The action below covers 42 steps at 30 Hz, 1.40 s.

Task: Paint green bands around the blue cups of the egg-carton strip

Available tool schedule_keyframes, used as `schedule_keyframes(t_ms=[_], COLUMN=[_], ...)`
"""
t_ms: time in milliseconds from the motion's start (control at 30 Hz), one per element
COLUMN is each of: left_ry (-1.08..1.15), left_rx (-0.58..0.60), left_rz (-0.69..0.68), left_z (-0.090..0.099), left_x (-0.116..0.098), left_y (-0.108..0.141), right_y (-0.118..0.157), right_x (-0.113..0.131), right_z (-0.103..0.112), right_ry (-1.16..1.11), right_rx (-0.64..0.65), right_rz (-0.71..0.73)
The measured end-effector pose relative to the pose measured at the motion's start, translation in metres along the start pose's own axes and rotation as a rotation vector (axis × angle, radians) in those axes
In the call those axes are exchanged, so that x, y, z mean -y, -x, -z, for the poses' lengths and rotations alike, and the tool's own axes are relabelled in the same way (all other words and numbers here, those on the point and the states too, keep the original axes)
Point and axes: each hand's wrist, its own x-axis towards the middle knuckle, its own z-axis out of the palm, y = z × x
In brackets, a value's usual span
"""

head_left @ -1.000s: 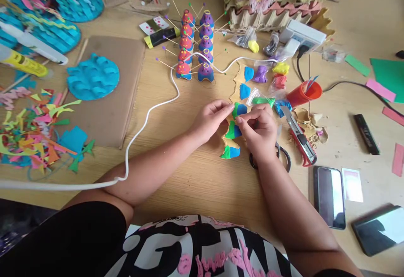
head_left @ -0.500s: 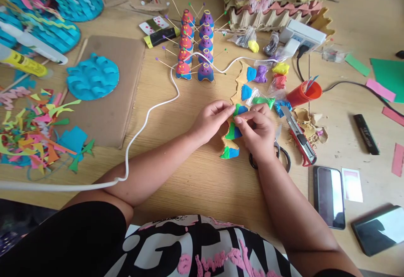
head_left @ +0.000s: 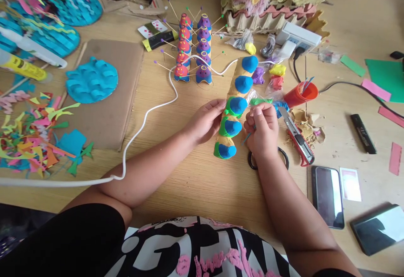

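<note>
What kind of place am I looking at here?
Probably a craft worktable, though whether at home or in a classroom I can't tell. Signs: the blue-and-green egg-carton strip in the left hand, the colorful paper scraps and the utility knife.

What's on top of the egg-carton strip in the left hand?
Five blue patches cap the egg-carton strip, with green areas beside the lower three in view. Its underside is hidden.

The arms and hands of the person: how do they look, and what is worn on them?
The left hand and right hand wear no gloves. Both forearms are bare, with no watch visible. The left sleeve is short and black.
</note>
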Motion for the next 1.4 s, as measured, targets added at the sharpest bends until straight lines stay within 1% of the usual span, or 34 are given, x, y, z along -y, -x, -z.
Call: schedule_keyframes(t_ms=[67,133,267,333,467,700,800,1067,1300,1400], left_ry=[0.017,0.005,-0.089,-0.143,-0.177,-0.163,-0.160,-0.141,-0.101,-0.102], left_rx=[-0.005,-0.003,0.035,0.043,0.061,0.220,0.249,0.208,0.153,0.148], left_rz=[0.026,0.038,0.003,-0.025,-0.045,-0.017,-0.007,-0.005,0.015,0.015], left_z=[-0.001,0.001,0.005,0.006,0.006,0.009,0.010,0.008,0.014,0.015], left_x=[-0.003,-0.004,-0.002,0.001,0.002,-0.004,-0.005,-0.003,0.001,0.002], left_y=[0.000,-0.001,-0.006,-0.006,-0.005,-0.003,-0.004,-0.006,-0.009,-0.009], right_y=[0.000,0.000,0.001,0.001,0.001,-0.001,-0.001,-0.002,-0.002,-0.001], right_x=[0.002,0.002,0.000,0.000,0.002,0.003,0.002,0.002,0.003,0.004], right_z=[-0.001,-0.001,-0.001,-0.001,-0.002,-0.002,-0.001,-0.001,-0.001,-0.002], right_ry=[-0.052,-0.053,-0.001,0.006,-0.008,-0.054,-0.068,-0.075,-0.047,-0.052], right_rx=[0.037,0.088,0.202,0.228,0.193,0.144,0.137,0.149,0.153,0.153], right_rz=[-0.061,-0.122,-0.211,-0.230,-0.251,-0.234,-0.233,-0.229,-0.233,-0.243])
